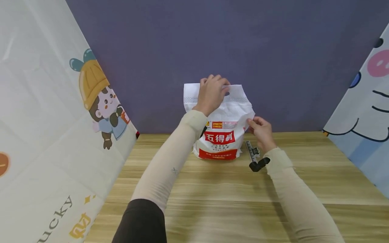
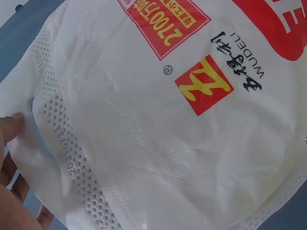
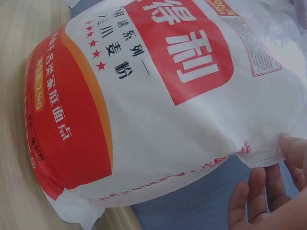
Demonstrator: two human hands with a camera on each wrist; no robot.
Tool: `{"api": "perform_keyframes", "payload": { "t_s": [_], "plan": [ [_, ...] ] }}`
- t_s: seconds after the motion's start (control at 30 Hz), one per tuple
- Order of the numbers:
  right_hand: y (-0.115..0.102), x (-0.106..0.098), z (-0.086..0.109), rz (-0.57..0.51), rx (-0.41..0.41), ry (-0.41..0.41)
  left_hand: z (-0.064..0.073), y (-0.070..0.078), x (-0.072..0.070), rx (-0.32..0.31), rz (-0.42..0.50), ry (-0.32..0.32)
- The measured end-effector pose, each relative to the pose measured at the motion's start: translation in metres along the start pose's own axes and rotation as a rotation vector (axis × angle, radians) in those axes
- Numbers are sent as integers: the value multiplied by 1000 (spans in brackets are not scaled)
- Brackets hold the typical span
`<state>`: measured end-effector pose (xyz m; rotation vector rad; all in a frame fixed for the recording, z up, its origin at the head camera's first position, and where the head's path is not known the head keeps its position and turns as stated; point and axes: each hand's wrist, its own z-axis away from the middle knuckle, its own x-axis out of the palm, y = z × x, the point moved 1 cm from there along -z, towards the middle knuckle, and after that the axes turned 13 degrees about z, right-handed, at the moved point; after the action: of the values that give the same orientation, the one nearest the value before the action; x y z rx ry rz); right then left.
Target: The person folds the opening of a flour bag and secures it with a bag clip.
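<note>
A white and red bag of wheat flour (image 1: 221, 136) stands upright on the table, its flattened top raised. My left hand (image 1: 210, 95) grips that top edge by the handle slot, fingers over the far side. In the left wrist view, the thumb of the left hand (image 2: 17, 191) presses the white strip beside the slot. At the bag's right side seam, my right hand (image 1: 262, 131) pinches the upper edge between thumb and fingers. The right wrist view shows the right hand (image 3: 268, 201) at the stitched corner, with the bag's printed front (image 3: 158, 129) alongside.
The wood-grain table (image 1: 212, 199) reaches back to a dark blue-purple wall (image 1: 170, 44) close behind the bag. White panels with cartoon prints rise at left (image 1: 39, 101) and right (image 1: 364, 101). A dark bracket (image 1: 258, 164) sits by the right wrist.
</note>
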<state>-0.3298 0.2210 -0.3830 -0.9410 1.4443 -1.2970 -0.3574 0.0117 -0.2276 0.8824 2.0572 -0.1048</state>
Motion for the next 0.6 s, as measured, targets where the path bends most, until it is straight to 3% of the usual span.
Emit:
{"api": "perform_keyframes", "payload": {
  "t_s": [0.37, 0.6],
  "plan": [
    [0, 1, 0, 11, -20, 46, 1, 1, -2, 13, -3, 15],
    [2, 1, 1, 107, -48, 79, 2, 2, -3, 31, -22, 30]
  ]
}}
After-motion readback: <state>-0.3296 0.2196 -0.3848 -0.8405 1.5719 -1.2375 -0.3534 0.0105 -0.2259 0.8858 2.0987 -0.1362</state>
